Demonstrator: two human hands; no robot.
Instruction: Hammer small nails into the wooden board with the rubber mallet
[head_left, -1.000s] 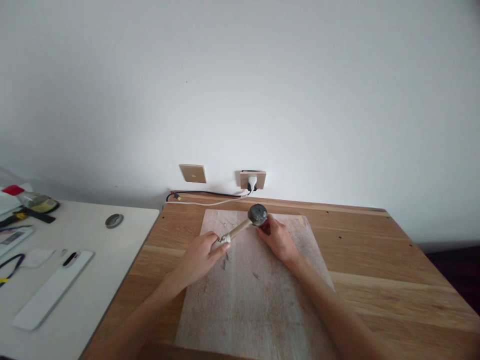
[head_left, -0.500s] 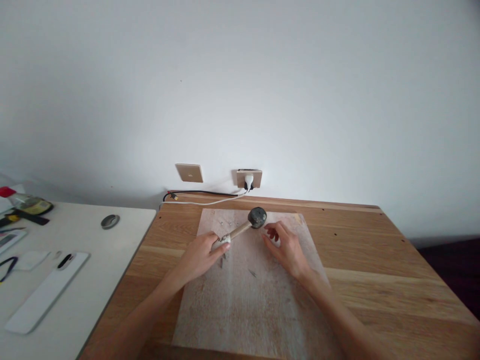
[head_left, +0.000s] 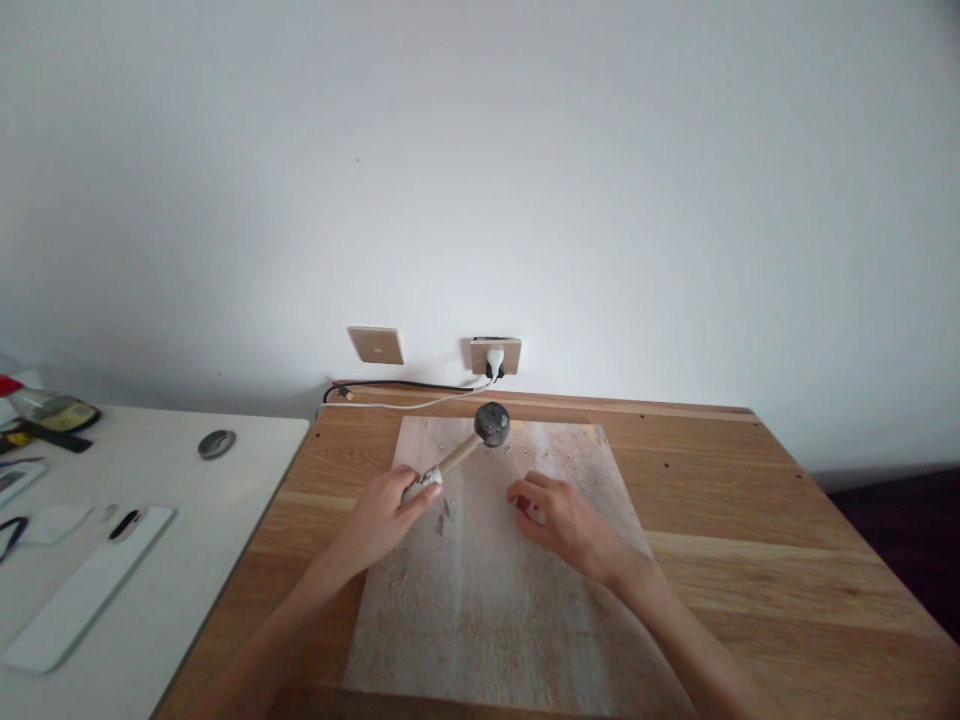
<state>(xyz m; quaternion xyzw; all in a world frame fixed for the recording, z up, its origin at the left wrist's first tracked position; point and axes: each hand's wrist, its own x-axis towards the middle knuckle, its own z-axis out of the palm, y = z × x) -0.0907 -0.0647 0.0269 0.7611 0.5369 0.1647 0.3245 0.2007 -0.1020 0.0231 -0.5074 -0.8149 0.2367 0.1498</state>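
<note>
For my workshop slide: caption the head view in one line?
Left hand raises a mallet over a worn board; right hand rests curled on it.

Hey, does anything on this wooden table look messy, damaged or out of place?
Small chips lie scattered on the worn, scuffed board, near the left hand gripping a mallet. The right hand rests curled on the board. Nothing else stands out.
</note>
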